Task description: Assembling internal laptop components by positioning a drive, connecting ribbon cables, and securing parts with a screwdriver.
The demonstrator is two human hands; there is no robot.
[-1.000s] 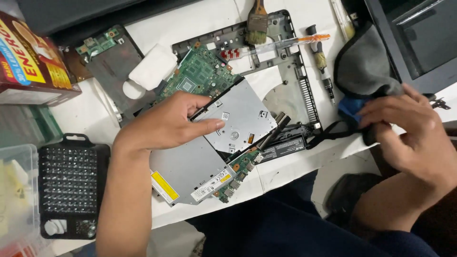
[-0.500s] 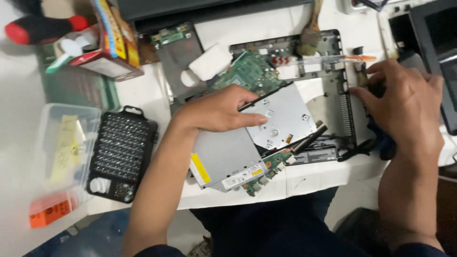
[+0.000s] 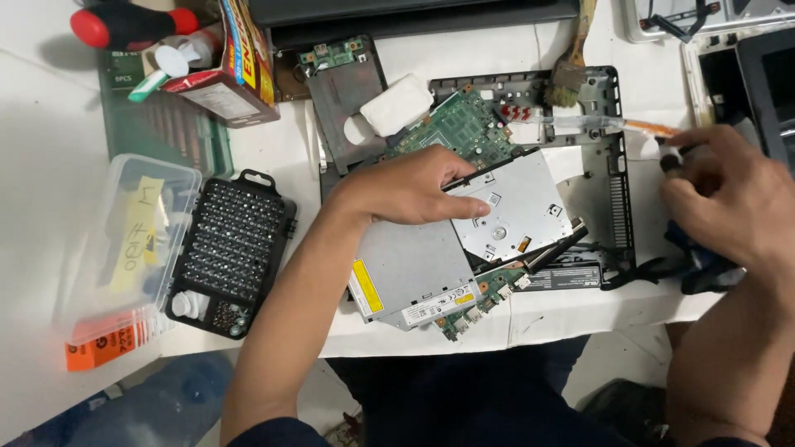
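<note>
Head camera, looking down over a cluttered repair bench (image 3: 50, 190): nearest the person, a flat silver disc drive (image 3: 431, 261) lies at the bench's front edge, partly over a green circuit board (image 3: 476, 298) and the stripped black laptop shell (image 3: 617, 165). The left hand (image 3: 410, 189) lies on the drive, palm down, fingers held close together and stretched across its perforated top plate. The drive looks like thin sheet metal: light, stiff and smooth enough to slide, best lifted by its long side edges rather than the flimsy top plate or the connector end. To the right, the right hand (image 3: 729, 207) is curled, its fingertips pinching a small dark tool at the shell's far right corner; what the tip touches cannot be told. Left of the drive sit a black tray of screwdriver bits (image 3: 232, 252) and a clear plastic box (image 3: 124, 248). Farther back lie a larger green board (image 3: 451, 124), a white pad (image 3: 396, 103), a brush (image 3: 567, 79), a cardboard box (image 3: 228, 62) and a red-handled screwdriver (image 3: 124, 25).
</note>
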